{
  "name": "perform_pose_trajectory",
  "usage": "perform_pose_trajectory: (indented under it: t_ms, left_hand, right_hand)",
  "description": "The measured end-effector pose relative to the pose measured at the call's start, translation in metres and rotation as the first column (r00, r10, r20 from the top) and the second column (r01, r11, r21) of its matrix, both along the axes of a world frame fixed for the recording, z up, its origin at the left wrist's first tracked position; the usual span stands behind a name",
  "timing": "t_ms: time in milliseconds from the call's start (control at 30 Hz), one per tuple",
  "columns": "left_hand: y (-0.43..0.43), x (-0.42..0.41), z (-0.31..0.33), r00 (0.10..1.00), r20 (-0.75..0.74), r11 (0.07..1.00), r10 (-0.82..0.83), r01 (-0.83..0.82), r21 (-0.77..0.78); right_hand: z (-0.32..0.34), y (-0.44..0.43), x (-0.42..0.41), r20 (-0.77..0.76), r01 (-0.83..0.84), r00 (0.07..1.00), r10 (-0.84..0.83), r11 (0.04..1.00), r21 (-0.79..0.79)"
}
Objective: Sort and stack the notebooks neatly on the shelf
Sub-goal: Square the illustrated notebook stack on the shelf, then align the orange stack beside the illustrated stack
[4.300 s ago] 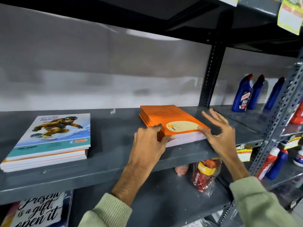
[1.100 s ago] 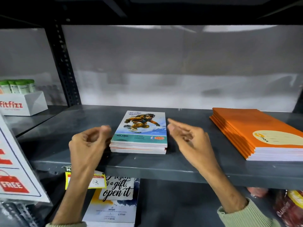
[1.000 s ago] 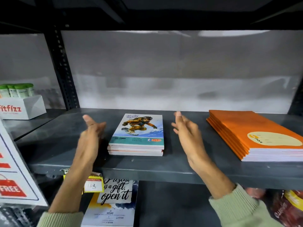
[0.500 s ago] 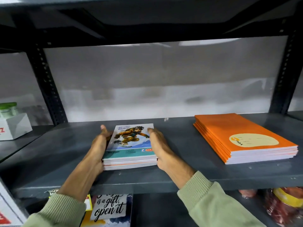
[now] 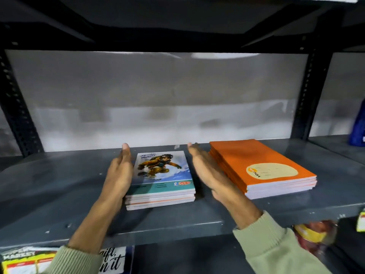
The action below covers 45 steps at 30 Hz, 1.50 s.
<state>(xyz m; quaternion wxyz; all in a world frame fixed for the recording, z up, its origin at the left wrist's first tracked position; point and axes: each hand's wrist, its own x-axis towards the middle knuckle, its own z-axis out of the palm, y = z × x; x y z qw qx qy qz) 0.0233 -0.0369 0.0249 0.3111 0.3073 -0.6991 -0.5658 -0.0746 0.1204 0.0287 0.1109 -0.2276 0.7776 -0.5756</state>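
A small stack of notebooks with a snowboarder cover [image 5: 162,176] lies on the grey metal shelf [image 5: 59,186], near the middle. My left hand [image 5: 120,173] lies flat against the stack's left edge, fingers straight. My right hand [image 5: 207,173] is flat and open, a short gap off the stack's right edge. Just right of that hand sits a taller stack of orange notebooks [image 5: 258,167] with a cream label.
Black perforated uprights [image 5: 308,89] frame the bay and an upper shelf hangs overhead. A blue bottle [image 5: 358,127] stands at the far right. Below the shelf are a printed card [image 5: 112,260], a yellow price tag [image 5: 21,262] and a bagged red item [image 5: 314,236].
The snowboarder stack has slid right, closer to the orange stack. My right hand has come off its right edge and opened; my left hand stays against the left edge.
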Motion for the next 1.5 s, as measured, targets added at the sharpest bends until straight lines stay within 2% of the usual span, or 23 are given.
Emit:
perform_pose_trajectory:
  t_ms: [67, 133, 233, 300, 467, 533, 567, 633, 667, 733, 767, 800, 867, 933, 1133, 1500]
  left_hand:
    - [0.026, 0.009, 0.014, 0.996, -0.070, 0.995, -0.050, 0.044, -0.084]
    - [0.051, 0.007, 0.021, 0.973, -0.154, 0.983, -0.171, 0.157, -0.099]
    - [0.087, -0.019, 0.016, 0.930, -0.178, 0.947, -0.320, 0.306, -0.102]
    - [0.115, -0.041, 0.010, 0.906, -0.128, 0.915, -0.404, 0.401, -0.049]
    - [0.160, -0.083, -0.011, 0.866, -0.124, 0.866, -0.484, 0.495, 0.076]
    - [0.168, -0.099, -0.019, 0.875, -0.128, 0.865, -0.467, 0.482, 0.138]
    - [0.172, -0.104, -0.020, 0.881, -0.123, 0.865, -0.456, 0.472, 0.169]
    - [0.182, -0.115, -0.021, 0.883, -0.138, 0.852, -0.449, 0.470, 0.230]
    - [0.186, -0.120, -0.022, 0.881, -0.151, 0.842, -0.449, 0.474, 0.257]
    - [0.192, -0.124, -0.026, 0.887, -0.158, 0.842, -0.433, 0.461, 0.280]
    - [0.193, -0.127, -0.028, 0.894, -0.156, 0.846, -0.420, 0.448, 0.288]
    - [0.193, -0.129, -0.030, 0.898, -0.155, 0.850, -0.412, 0.440, 0.289]
    - [0.192, -0.132, -0.032, 0.906, -0.146, 0.852, -0.398, 0.424, 0.308]
    - [0.191, -0.134, -0.031, 0.914, -0.153, 0.841, -0.375, 0.405, 0.358]
    - [0.198, -0.133, -0.026, 0.945, -0.152, 0.831, -0.291, 0.328, 0.450]
    - [0.175, -0.120, -0.022, 0.961, -0.105, 0.847, -0.254, 0.274, 0.457]
  right_hand:
    - [0.012, 0.023, -0.011, -0.090, 0.090, 0.991, -0.099, 0.991, -0.095]
    - [0.026, 0.053, -0.023, -0.170, 0.179, 0.964, -0.205, 0.971, -0.157]
    - [0.033, 0.100, -0.045, -0.195, 0.302, 0.926, -0.323, 0.944, -0.131]
    - [0.031, 0.131, -0.055, -0.194, 0.371, 0.905, -0.380, 0.925, -0.079]
    - [0.018, 0.182, -0.073, -0.180, 0.473, 0.873, -0.453, 0.877, 0.089]
    - [0.009, 0.200, -0.092, -0.099, 0.443, 0.896, -0.433, 0.886, 0.139]
    - [-0.009, 0.214, -0.115, -0.034, 0.405, 0.914, -0.404, 0.910, 0.088]
    - [-0.049, 0.247, -0.184, -0.029, 0.399, 0.917, -0.398, 0.915, 0.052]
    - [-0.051, 0.252, -0.188, 0.013, 0.373, 0.928, -0.372, 0.928, -0.018]
    - [-0.030, 0.242, -0.146, 0.091, 0.223, 0.973, -0.214, 0.970, -0.101]
    - [-0.021, 0.231, -0.128, 0.159, 0.102, 0.984, -0.084, 0.989, -0.109]
    - [-0.016, 0.224, -0.126, 0.252, 0.081, 0.967, -0.038, 0.983, -0.164]
    - [-0.017, 0.221, -0.131, 0.403, 0.161, 0.909, -0.104, 0.981, -0.111]
    - [-0.020, 0.221, -0.141, 0.386, 0.145, 0.920, -0.068, 0.974, -0.175]
    - [-0.029, 0.220, -0.150, 0.419, 0.092, 0.908, 0.009, 0.971, -0.222]
    - [-0.030, 0.195, -0.130, 0.426, 0.125, 0.905, -0.002, 0.958, -0.260]
